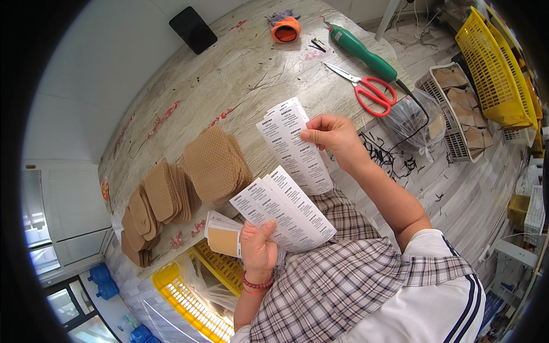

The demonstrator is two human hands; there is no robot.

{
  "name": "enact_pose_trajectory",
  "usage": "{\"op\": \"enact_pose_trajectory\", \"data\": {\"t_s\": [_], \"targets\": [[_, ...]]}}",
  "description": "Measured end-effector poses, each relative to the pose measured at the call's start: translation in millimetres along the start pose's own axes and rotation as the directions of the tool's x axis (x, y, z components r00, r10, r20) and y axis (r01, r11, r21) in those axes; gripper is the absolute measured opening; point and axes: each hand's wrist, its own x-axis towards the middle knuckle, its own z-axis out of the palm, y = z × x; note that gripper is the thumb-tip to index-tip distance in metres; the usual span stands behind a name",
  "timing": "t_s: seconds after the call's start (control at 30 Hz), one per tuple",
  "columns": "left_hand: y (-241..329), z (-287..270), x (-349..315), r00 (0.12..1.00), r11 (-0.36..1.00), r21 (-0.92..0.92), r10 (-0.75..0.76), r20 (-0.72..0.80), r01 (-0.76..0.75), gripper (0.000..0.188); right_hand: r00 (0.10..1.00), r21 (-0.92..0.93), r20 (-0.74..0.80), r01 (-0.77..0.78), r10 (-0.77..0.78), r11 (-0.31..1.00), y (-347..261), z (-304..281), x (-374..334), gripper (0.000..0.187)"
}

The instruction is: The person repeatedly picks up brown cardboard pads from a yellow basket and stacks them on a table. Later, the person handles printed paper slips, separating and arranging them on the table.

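Note:
My left hand (258,251) is closed on a stack of white printed label sheets (286,214), its thumb lying across the near corner. Pinched between the thumb and fingers of my right hand (337,140) is a second bunch of label sheets (289,140), held beyond the first over the table's near edge. Fanned piles of brown textured pieces with rounded corners (213,163) lie on the table left of the sheets. Beside my left hand is a small stack of cards with a tan piece (223,241) on top.
Red-handled scissors (374,96), a green corded hand tool (366,54), an orange tape roll (286,30) and a black tablet-like slab (193,30) lie on the wooden-top table (171,86). Yellow baskets (189,294) stand below; a white crate (452,114) holds brown pieces at right.

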Motion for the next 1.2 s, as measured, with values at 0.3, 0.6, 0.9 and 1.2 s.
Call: {"op": "enact_pose_trajectory", "data": {"t_s": [0.3,0.6,0.9,1.2], "targets": [[-1.3,0.5,0.1,1.000,1.000,0.002,-0.006,0.007,0.006,0.033,0.999,-0.006,0.024,0.026,-0.025,1.000,0.4,-0.3,-4.5,0.014],[-0.3,5.4,0.7,1.000,1.000,0.008,-0.005,0.020,0.005,0.034,0.979,-0.184,-0.044,0.189,-0.200,0.965,8.2,1.3,6.7,0.024],[-0.1,8.1,2.8,1.000,0.999,-0.034,-0.016,0.010,0.016,0.035,0.988,-0.211,0.143,-0.031,0.062,0.977,-0.8,9.4,-35.8,0.021],[-2.3,8.9,4.4,1.000,1.000,-0.030,-0.004,-0.020,0.003,0.036,0.973,-0.026,0.214,-0.082,0.085,0.996,3.1,10.4,-39.6,0.013]]}}
